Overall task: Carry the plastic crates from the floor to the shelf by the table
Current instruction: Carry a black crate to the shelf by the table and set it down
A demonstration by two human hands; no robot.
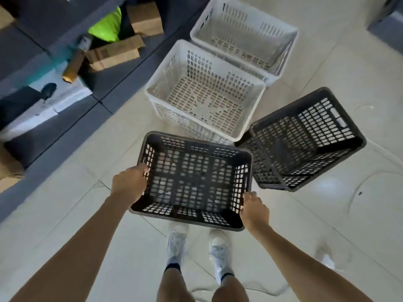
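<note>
I hold an empty black plastic crate (192,182) above the floor, in front of my feet. My left hand (129,182) grips its left rim and my right hand (254,207) grips its right rim near the front corner. On the floor to the right sits a second black crate (305,138), tilted inside another black one beneath it. Behind the held crate stands a white crate (205,92), and a second white crate (244,33) stands beyond that.
A dark grey shelf (54,118) runs along the left, holding cardboard boxes (115,53), a bright green bag (108,26), a brown tube (73,66) and white sheets. My two white shoes (197,247) stand on pale floor tiles.
</note>
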